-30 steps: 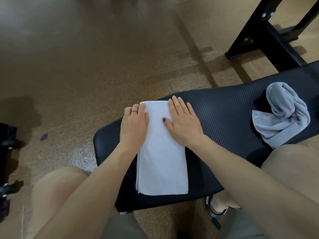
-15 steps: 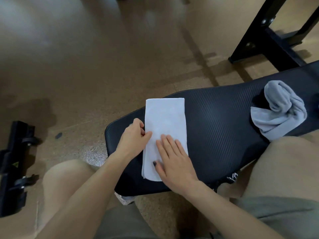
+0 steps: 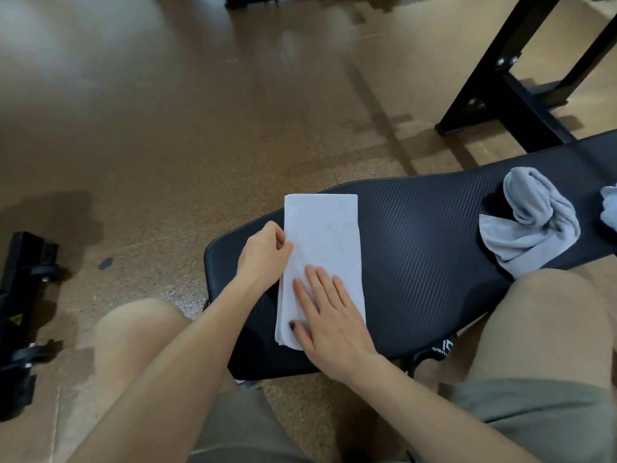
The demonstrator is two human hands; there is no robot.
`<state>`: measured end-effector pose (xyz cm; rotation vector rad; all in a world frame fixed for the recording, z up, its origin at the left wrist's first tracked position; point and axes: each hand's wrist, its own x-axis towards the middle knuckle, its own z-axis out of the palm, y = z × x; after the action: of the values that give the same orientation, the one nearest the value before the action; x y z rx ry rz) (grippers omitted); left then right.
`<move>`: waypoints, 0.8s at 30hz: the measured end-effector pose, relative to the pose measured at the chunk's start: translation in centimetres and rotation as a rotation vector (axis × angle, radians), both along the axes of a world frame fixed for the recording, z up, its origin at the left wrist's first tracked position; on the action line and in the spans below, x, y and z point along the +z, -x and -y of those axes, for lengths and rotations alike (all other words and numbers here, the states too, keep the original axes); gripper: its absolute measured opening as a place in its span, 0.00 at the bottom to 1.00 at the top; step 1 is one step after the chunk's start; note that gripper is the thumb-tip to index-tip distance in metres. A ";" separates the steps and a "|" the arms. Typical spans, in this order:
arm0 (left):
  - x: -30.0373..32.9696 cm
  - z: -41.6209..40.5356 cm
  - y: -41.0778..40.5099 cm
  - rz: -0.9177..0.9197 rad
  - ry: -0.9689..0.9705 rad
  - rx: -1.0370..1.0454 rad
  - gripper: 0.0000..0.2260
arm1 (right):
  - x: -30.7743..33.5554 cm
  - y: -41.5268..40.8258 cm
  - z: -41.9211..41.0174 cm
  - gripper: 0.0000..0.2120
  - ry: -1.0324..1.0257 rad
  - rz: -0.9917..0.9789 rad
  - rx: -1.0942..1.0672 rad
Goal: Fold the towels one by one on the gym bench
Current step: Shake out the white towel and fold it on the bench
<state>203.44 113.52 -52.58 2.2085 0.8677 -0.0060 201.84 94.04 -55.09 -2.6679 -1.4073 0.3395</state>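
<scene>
A white towel [image 3: 322,235], folded into a long strip, lies across the left end of the black gym bench [image 3: 417,262]. My left hand [image 3: 265,253] pinches the towel's left edge near its middle. My right hand [image 3: 329,315] lies flat with straight fingers on the near half of the towel. A crumpled grey towel [image 3: 531,225] sits further right on the bench, and the corner of another pale cloth [image 3: 609,208] shows at the right edge of the frame.
My bare knees flank the bench's near side. A black metal frame [image 3: 507,85] stands on the brown floor behind the bench at the right. Black equipment [image 3: 20,312] lies on the floor at the far left.
Both hands slid from the towel's far end toward me. My left hand went from lying flat to pinching the left edge; my right hand stays flat, now on the near half.
</scene>
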 end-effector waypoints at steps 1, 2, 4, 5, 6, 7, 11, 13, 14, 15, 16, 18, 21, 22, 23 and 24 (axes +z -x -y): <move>0.0 -0.1 0.0 0.010 0.004 0.003 0.04 | 0.1 0.2 0.0 0.32 -0.011 -0.001 0.003; 0.1 -0.3 0.0 0.012 0.019 0.013 0.04 | 0.2 0.4 -0.1 0.32 -0.021 -0.002 0.012; 0.1 -0.7 -0.1 0.011 0.054 0.029 0.03 | 0.2 0.8 -0.1 0.32 -0.031 0.002 0.037; 0.1 -0.8 0.0 0.013 0.063 0.034 0.03 | 0.1 0.9 -0.1 0.32 -0.031 0.003 0.048; 0.1 -0.9 0.1 0.016 0.063 0.032 0.03 | 0.0 1.0 -0.1 0.33 -0.024 0.004 0.056; 0.2 -0.8 0.2 0.019 0.039 0.015 0.03 | -0.1 1.1 -0.1 0.33 -0.012 0.004 0.063; 0.6 0.5 0.9 0.003 -0.135 -0.081 0.04 | -0.2 1.3 -0.1 0.33 0.004 0.007 0.083; 0.9 1.0 1.7 -0.020 -0.122 -0.096 0.06 | 0.0 1.5 -0.3 0.33 0.008 0.014 0.099; 1.0 1.1 2.2 -0.033 -0.102 -0.109 0.08 | 0.1 1.6 -0.4 0.33 0.017 0.017 0.100; 1.0 1.2 2.8 -0.048 -0.085 -0.127 0.08 | 0.1 1.6 -0.5 0.33 0.029 0.020 0.096; 1.0 1.3 3.3 -0.062 -0.072 -0.141 0.07 | 0.2 1.7 -0.8 0.34 0.041 0.024 0.092; 0.9 1.2 3.9 -0.086 -0.044 -0.130 0.06 | 0.3 2.0 -1.2 0.34 0.065 0.031 0.091; 0.8 0.9 4.1 -0.090 0.010 -0.071 0.03 | 0.6 2.6 -1.4 0.35 0.058 0.045 0.100; 0.7 0.9 4.1 -0.083 0.014 -0.066 0.02 | 0.7 2.8 -1.3 0.35 0.038 0.047 0.096; 0.7 0.8 4.3 -0.072 0.010 -0.071 0.02 | 0.7 3.0 -1.2 0.35 0.015 0.046 0.093; 0.7 0.8 4.4 -0.061 -0.008 -0.088 0.02 | 0.7 3.1 -0.9 0.35 -0.002 0.045 0.092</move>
<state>199.07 112.74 -51.89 2.2624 0.8041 -0.1130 198.71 94.97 -54.39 -2.6305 -1.5456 0.2874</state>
